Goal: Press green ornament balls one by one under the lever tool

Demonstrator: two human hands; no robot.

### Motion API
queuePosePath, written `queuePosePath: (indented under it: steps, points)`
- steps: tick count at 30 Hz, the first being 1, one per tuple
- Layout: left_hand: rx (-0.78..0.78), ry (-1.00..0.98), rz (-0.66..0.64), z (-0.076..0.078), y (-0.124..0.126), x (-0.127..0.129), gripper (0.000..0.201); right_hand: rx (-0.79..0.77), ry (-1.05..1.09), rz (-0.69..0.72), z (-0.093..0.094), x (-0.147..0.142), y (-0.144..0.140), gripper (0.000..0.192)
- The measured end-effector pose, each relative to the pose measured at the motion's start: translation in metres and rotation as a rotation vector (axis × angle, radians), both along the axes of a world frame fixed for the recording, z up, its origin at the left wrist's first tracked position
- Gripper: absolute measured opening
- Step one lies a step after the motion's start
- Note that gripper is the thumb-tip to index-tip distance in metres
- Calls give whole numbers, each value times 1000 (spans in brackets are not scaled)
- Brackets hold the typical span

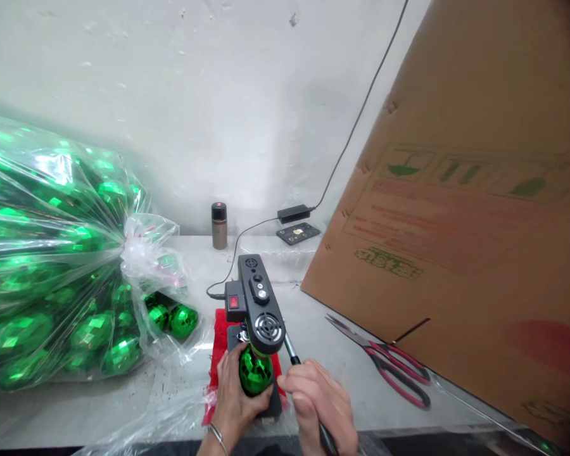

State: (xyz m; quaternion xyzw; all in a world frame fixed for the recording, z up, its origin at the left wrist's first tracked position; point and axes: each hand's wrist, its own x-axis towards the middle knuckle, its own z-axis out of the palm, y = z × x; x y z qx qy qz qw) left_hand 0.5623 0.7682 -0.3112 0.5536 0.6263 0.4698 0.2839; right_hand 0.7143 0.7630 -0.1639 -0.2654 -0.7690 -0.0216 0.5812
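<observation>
A small black benchtop press machine (256,304) stands on a red cloth (220,342) near the table's front edge. Under its head sits a shiny green faceted ball (254,373). My left hand (235,396) cups this ball from the left and below. My right hand (320,399) is closed around the machine's black lever handle (292,351), which slopes down to the right.
A big clear plastic bag (52,266) full of green faceted balls lies at the left. Red-handled scissors (389,367) lie to the right, in front of a leaning cardboard sheet (470,240). A small metal can (219,225), a power adapter (293,213) and a black remote (298,233) sit by the wall.
</observation>
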Motion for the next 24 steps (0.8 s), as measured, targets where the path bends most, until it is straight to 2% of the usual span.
queuePosePath:
  steps: [17, 24]
  points:
    - [30, 2, 21, -8, 0, 1, 75, 29, 84, -25, -5, -8, -1, 27]
    - [29, 0, 28, -8, 0, 3, 75, -15, 109, -16, -10, -8, -4, 27]
